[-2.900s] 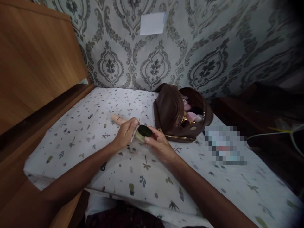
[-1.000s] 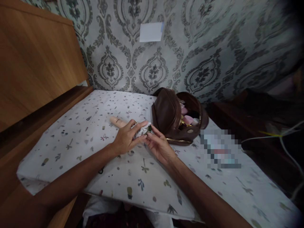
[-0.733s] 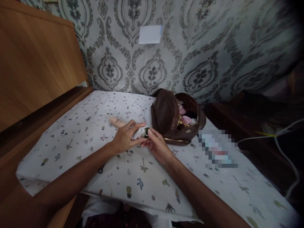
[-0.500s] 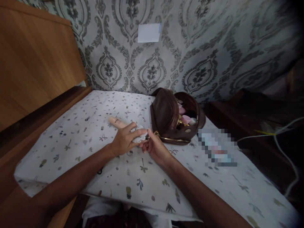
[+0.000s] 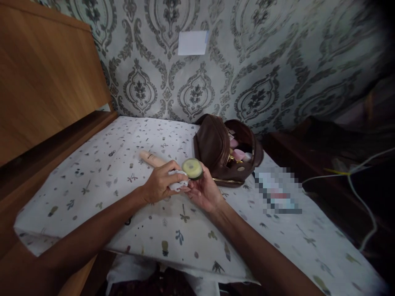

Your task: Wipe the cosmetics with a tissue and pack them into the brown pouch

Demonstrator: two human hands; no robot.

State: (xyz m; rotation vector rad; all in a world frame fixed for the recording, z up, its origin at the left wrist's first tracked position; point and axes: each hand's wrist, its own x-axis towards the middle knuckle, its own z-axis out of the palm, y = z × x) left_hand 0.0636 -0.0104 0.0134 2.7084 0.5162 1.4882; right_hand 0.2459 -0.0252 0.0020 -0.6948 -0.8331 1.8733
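Observation:
A crumpled white cloth (image 5: 178, 180) is pinched in my left hand (image 5: 160, 183), close to the middle of the table. Just right of it, my right hand (image 5: 206, 191) holds a round, flat container (image 5: 191, 168) with a yellow-green face and a dark rim, tilted up toward me. The two hands nearly touch, and the cloth is beside the container's lower edge. Behind my left hand a beige tube (image 5: 151, 158) lies on the table, its near end partly hidden by the fingers.
An unzipped brown bag (image 5: 212, 146) with pink and white items stands behind my right hand. Right of it, a blurred-out item (image 5: 277, 191) lies on the patterned tablecloth (image 5: 123, 213). White cables (image 5: 367, 205) hang at the right; wooden furniture (image 5: 52, 74) stands left.
My right hand has turned, and the round container's yellow-green face now shows above the fingers. The cloth in my left hand has shifted slightly down and left.

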